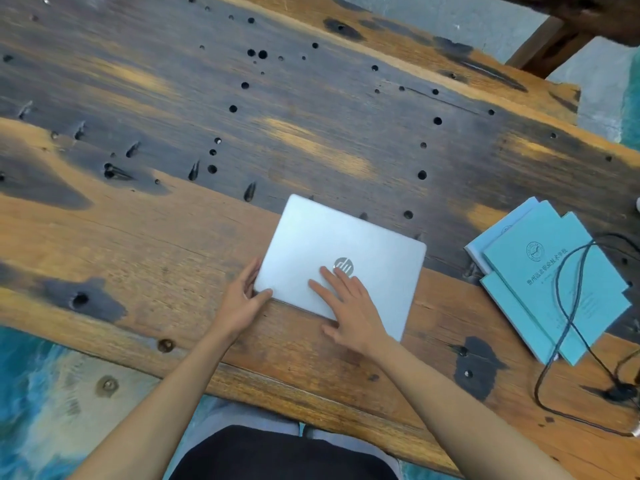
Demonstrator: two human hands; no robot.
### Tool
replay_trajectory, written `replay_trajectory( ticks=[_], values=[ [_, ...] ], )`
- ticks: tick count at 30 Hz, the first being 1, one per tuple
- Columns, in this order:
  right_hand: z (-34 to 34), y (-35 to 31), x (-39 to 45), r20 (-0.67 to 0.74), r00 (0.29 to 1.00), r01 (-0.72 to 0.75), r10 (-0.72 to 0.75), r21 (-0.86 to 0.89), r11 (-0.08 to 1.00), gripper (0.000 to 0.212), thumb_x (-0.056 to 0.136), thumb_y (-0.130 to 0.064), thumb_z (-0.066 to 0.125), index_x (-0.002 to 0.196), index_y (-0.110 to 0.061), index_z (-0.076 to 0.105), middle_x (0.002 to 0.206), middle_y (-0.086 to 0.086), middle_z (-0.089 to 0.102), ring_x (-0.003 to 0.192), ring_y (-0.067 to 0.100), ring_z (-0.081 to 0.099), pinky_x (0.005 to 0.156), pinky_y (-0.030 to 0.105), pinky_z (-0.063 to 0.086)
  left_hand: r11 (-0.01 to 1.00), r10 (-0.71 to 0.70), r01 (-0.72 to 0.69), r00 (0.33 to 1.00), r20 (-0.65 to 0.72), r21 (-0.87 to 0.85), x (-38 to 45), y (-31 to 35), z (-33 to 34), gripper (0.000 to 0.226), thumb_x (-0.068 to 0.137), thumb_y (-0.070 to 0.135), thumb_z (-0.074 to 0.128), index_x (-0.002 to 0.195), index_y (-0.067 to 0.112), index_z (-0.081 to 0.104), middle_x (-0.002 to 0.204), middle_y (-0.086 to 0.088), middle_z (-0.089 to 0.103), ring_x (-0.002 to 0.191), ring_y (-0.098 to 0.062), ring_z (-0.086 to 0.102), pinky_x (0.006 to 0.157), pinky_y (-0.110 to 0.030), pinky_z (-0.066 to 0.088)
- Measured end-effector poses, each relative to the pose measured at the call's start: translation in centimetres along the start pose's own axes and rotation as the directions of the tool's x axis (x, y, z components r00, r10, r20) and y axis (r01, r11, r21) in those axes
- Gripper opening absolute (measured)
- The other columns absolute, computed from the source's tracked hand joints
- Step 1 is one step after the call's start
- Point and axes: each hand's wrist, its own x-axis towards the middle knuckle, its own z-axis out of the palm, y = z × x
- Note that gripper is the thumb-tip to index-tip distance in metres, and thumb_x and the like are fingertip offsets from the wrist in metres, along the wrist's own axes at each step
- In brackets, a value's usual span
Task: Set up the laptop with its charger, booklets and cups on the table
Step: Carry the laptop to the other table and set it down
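A closed silver laptop lies flat near the front edge of the wooden table. My left hand holds its near left corner, thumb on the lid and fingers along the side edge. My right hand rests flat on the lid, fingers spread just below the round logo. To the right lies a loose stack of light blue booklets. A thin black charger cable runs across them and loops toward the right edge. No cups are in view.
The tabletop is rough, with many dark holes and burnt patches. Its front edge runs diagonally below my arms. Blue and white floor shows under it. A dark wooden frame stands at the top right.
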Motion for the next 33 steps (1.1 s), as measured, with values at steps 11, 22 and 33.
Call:
replay_trajectory(
  ticks=[11, 22, 33],
  values=[
    [-1.1, 0.0, 0.2, 0.000, 1.000, -0.030, 0.030, -0.086, 0.996, 0.090, 0.079, -0.044, 0.066, 0.155, -0.053, 0.017, 0.169, -0.010, 0.017, 0.150, 0.033, 0.023, 0.103, 0.075, 0.026, 1.000, 0.008, -0.010, 0.995, 0.097, 0.019, -0.2, -1.3, -0.9, 0.092, 0.087, -0.016, 0.057, 0.161, 0.017, 0.014, 0.157, 0.014, 0.030, 0.143, 0.002, 0.034, 0.115, -0.020, 0.032],
    [-2.2, 0.0, -0.8, -0.072, 0.997, 0.019, -0.017, 0.026, 0.999, 0.077, 0.083, -0.044, 0.062, 0.153, -0.051, 0.032, 0.165, -0.010, 0.030, 0.148, 0.028, 0.032, 0.103, 0.073, 0.030, 0.997, 0.014, -0.029, 0.975, 0.222, 0.065, 0.3, -3.2, -2.1, 0.098, 0.087, -0.019, 0.049, 0.161, 0.027, 0.005, 0.163, 0.017, 0.022, 0.144, 0.011, 0.026, 0.125, -0.030, 0.016],
    [-5.5, -0.5, -1.7, -0.144, 0.988, -0.020, 0.051, 0.214, 0.977, 0.080, 0.074, -0.039, 0.071, 0.149, -0.043, 0.043, 0.154, -0.007, 0.047, 0.141, 0.017, 0.043, 0.107, 0.070, 0.034, 0.652, 0.222, -0.343, 0.939, 0.263, 0.676, 0.0, -3.4, -1.3, 0.059, 0.096, 0.053, 0.045, 0.147, 0.024, 0.045, 0.158, -0.007, 0.038, 0.134, -0.025, 0.050, 0.104, -0.033, 0.043]
  ],
)
